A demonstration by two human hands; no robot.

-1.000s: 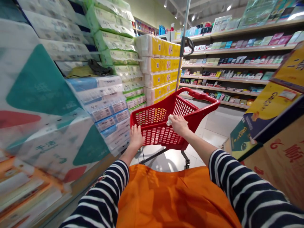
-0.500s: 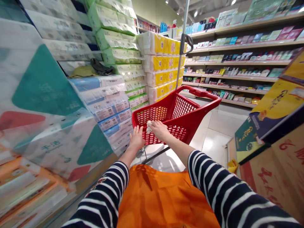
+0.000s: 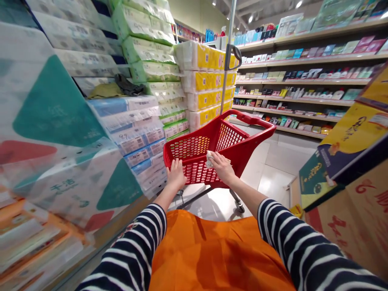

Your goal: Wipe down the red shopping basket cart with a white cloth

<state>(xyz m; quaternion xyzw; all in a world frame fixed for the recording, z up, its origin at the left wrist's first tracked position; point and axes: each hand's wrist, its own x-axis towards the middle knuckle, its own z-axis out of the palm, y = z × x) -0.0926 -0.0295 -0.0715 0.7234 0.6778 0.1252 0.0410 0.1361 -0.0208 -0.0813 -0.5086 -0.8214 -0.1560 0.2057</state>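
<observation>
A red plastic shopping cart (image 3: 209, 173) stands side-on before me, its mesh basket facing me. My left hand (image 3: 176, 173) grips the rim near the basket's left corner, fingers bent over the edge. In my right hand (image 3: 222, 166) is a crumpled white cloth (image 3: 209, 159), pressed against the rim of the basket's near side. The fingers lie across the cloth and hide part of it.
Packs of tissue paper (image 3: 142, 133) are stacked along the left, with yellow packs (image 3: 209, 81) behind the cart. A metal pole with a dark handle (image 3: 233, 56) rises there. Shelves of small boxes (image 3: 303, 76) line the back. Cartons (image 3: 342, 149) stand at right.
My right hand has slid the cloth rightward along the cart's near rim. The cart has shifted slightly left, and my left hand remains at its corner.
</observation>
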